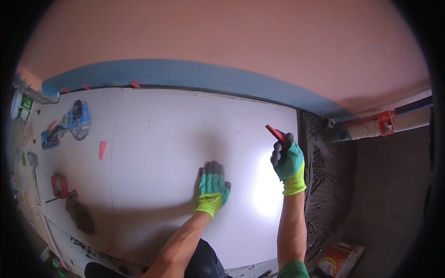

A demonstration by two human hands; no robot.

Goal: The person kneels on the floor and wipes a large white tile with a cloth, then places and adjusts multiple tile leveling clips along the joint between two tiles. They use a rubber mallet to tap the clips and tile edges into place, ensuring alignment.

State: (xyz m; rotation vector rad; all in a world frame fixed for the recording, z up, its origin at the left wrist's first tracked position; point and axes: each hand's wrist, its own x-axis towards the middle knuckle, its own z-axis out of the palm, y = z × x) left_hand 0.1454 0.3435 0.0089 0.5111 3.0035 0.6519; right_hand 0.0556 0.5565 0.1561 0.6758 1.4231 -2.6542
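**Red wedge [274,133] gripped over the tiling [167,153]**

The right hand [288,160] is closed on the red wedge above the tiling's right end, the wedge's free end pointing far-left. The left hand [213,185] is open, palm down, at the tiling's middle; whether it touches I cannot tell. On the tiling's left part lie a blue tool [74,121], 1 loose wedge [102,150], a red block [59,186] and a brown cloth [79,213]. 3 small wedges [135,84] sit along the tiling's far edge. Grey mortar [320,185] lies just right of the tiling.
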